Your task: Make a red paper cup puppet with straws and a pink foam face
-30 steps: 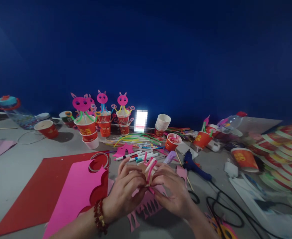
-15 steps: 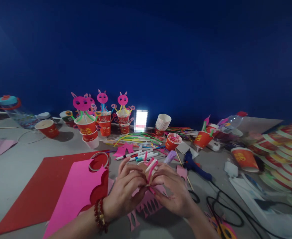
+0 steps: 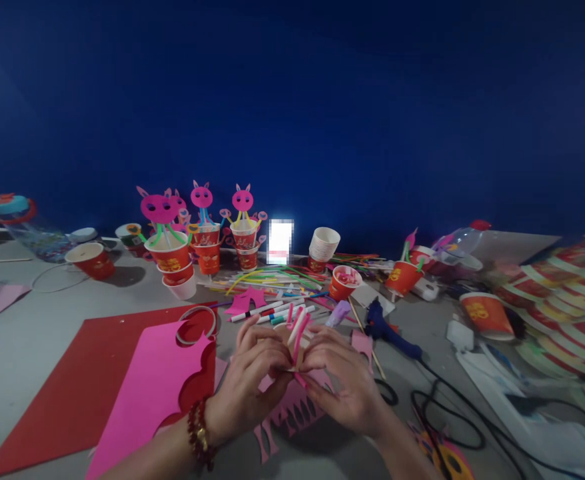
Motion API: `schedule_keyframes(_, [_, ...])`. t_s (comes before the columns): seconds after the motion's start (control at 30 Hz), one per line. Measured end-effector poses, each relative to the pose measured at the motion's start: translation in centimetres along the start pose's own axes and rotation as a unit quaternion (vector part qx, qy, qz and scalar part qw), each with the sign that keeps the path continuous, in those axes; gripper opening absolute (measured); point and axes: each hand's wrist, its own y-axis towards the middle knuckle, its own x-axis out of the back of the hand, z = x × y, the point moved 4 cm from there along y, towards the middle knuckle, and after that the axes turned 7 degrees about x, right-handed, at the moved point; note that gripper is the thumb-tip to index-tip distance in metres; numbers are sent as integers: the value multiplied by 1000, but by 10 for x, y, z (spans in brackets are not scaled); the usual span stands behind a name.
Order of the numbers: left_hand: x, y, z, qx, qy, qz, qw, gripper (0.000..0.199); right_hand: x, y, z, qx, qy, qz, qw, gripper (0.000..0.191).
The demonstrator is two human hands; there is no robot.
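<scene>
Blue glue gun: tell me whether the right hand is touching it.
Apart. The head view shows the blue glue gun to the right of the right hand, with a thin stick and grey table visible between them.

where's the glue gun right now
In the head view, the blue glue gun lies on the table to the right of the markers, just beyond the right hand, with its black cord trailing toward the person.

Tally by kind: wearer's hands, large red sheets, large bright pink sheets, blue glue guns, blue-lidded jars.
Left hand and right hand: 2
Large red sheet: 1
Large bright pink sheet: 1
Blue glue gun: 1
Blue-lidded jar: 1
Total: 6
</scene>
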Motion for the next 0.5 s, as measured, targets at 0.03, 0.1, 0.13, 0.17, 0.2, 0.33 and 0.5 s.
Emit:
schedule_keyframes(0.03, [0,0,0,0,0,-1,1000,24,0,0,0,0,-1,-2,1000,11])
schedule_keyframes(0.1, [0,0,0,3,2,-2,1000,24,0,0,1,1,-3,-3,1000,12])
schedule_keyframes(0.13, [0,0,0,4,3,-3,1000,24,0,0,1,1,-3,-3,1000,12])
schedule_keyframes(0.17, [0,1,0,4,6,-3,1000,25,0,0,2,2,-3,-3,1000,12])
schedule_keyframes(0.2, [0,1,0,2,7,-4,1000,26,-1,0,2,2,-4,-2,1000,12])
schedule_keyframes(0.33, [0,2,-2,-9,8,-4,1000,28,-1,0,1,4,-7,0,1000,12])
schedule_keyframes(0.5, [1,2,-2,-8,12,-1,1000,25,-2,-1,0,7,-8,0,1000,14])
